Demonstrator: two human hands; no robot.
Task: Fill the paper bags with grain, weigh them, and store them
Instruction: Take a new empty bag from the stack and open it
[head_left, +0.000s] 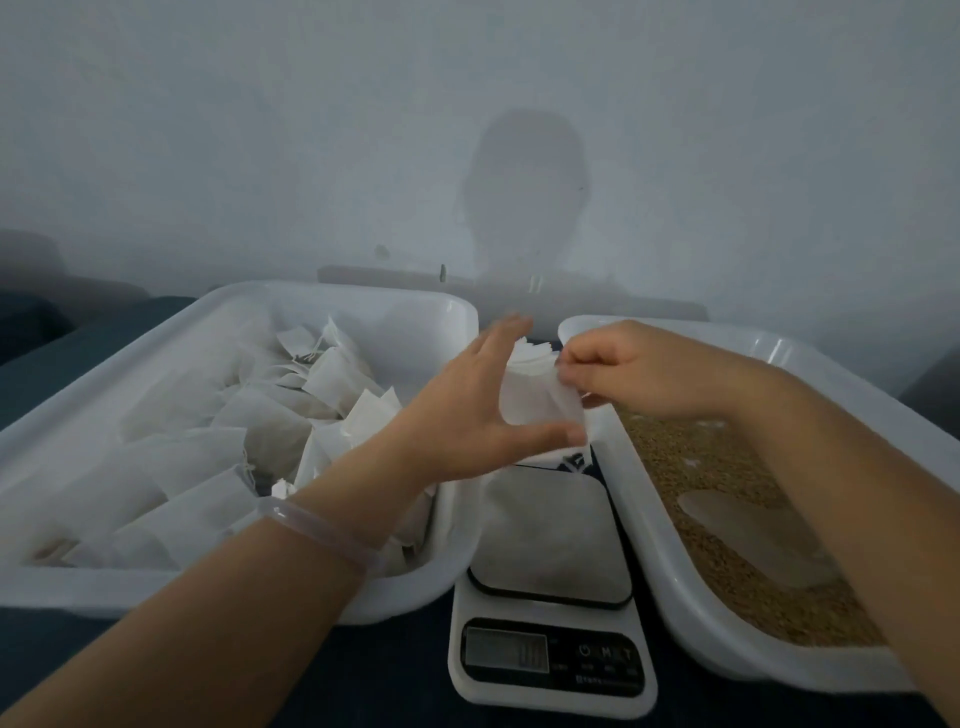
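Paper bags (530, 402) gripped by left hand (467, 415), pinched by right hand (639, 364).

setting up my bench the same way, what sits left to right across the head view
white tray of filled bags → scale → white tray of grain. Left out: the stack of paper bags held by the left hand and right hand, overlapping the scale.

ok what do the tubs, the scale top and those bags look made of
Left tub and right tub: likely white plastic, glossy moulded rims. Scale top: seemingly brushed metal, dull grey sheen. Bags: thin white paper or filter fabric, creased, slightly translucent.
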